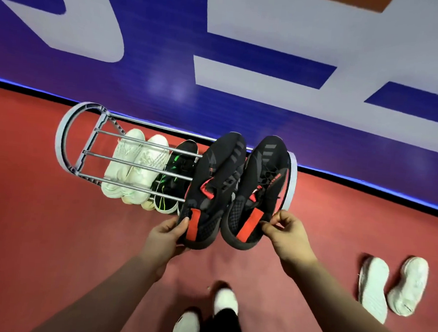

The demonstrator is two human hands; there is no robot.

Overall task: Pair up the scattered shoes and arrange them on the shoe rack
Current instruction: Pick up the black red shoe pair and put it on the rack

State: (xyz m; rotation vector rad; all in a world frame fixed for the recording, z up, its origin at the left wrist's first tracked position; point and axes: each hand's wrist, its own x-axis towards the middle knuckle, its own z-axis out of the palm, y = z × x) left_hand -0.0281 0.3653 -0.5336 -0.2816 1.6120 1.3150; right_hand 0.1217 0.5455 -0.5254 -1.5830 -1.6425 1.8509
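Now the left hand point(167, 236) and right hand point(285, 235) each grip a heel of the black-and-red knit sneakers point(212, 175) mid-frame over the grey barred metal shoe rack point(67, 139), white mesh pair point(135, 165) already racked, two white soles-up shoes point(391, 284) waiting lower right.

We find the scene bright and evenly lit, with no single source in view. Two pale glare patches sit on the blue wall panel point(164, 86). Shadows on the red floor point(27, 217) are soft and faint. We note wide-angle distortion: the panel's base line bows, and the shoe rack point(60, 141) splays outward. The black shoes point(211, 181) at centre are moderately sharp. The feet point(225, 299) at the lower edge are smeared by blur, and the loose white shoes point(374, 285) at right are soft.
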